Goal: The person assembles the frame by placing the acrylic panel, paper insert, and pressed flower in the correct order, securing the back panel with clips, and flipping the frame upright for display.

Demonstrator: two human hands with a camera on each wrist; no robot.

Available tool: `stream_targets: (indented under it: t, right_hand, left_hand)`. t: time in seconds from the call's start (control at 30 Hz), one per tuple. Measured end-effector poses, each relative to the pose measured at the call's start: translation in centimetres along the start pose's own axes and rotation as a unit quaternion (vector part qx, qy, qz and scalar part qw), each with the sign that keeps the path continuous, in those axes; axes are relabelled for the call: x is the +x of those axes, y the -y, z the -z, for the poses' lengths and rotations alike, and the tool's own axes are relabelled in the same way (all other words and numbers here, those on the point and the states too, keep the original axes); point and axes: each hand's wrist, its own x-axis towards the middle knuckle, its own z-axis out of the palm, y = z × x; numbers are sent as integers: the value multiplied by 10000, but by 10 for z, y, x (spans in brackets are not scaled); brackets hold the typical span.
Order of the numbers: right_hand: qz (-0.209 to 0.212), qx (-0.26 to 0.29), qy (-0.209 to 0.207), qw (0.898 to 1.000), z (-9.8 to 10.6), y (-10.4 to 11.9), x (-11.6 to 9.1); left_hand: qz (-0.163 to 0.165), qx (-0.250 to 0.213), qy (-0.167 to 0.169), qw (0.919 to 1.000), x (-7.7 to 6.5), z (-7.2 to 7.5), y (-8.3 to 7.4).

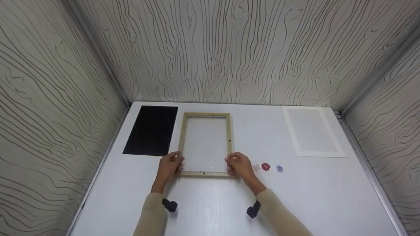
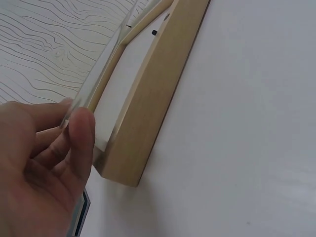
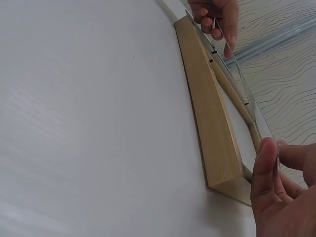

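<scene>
A wooden frame (image 2: 158,89) lies flat on the white table (image 1: 210,203), near the middle of the far edge. A see-through sheet (image 1: 205,144) is over the frame. The left hand (image 1: 170,165) pinches the sheet's left edge, and the right hand (image 1: 241,165) pinches its right edge. Both grips are toward the near end. A gap shows there between the sheet and the wood. I can't tell if the far end touches the frame.

A black board (image 1: 151,131) lies by the far left corner, with only a thin strip of table between it and the frame. A white card (image 1: 308,131) lies by the far right corner. A wide stretch of table runs from the frame to this card. Three little flowers, pale (image 1: 256,167), red (image 1: 265,167) and blue (image 1: 279,168), lie in a row just beside the right hand. More bare table lies between the arms.
</scene>
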Motion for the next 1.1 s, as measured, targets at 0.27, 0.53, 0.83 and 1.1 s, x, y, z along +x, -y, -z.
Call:
stream_targets:
  t: [0.27, 0.53, 0.83, 1.1]
  right_hand:
    - [14, -226, -41, 9997, 0, -5, 1]
    - [-67, -454, -134, 9989, 1, -2, 3]
    - [-1, -723, -271, 9970, -1, -2, 3]
    - [21, -1000, -472, 9939, -3, -7, 5]
  left_hand:
    - [65, 684, 24, 9976, 0, 1, 2]
    - [-72, 776, 319, 9964, -2, 5, 0]
    - [-129, 946, 237, 9951, -1, 5, 1]
    - [-227, 1005, 105, 9946, 2, 3, 5]
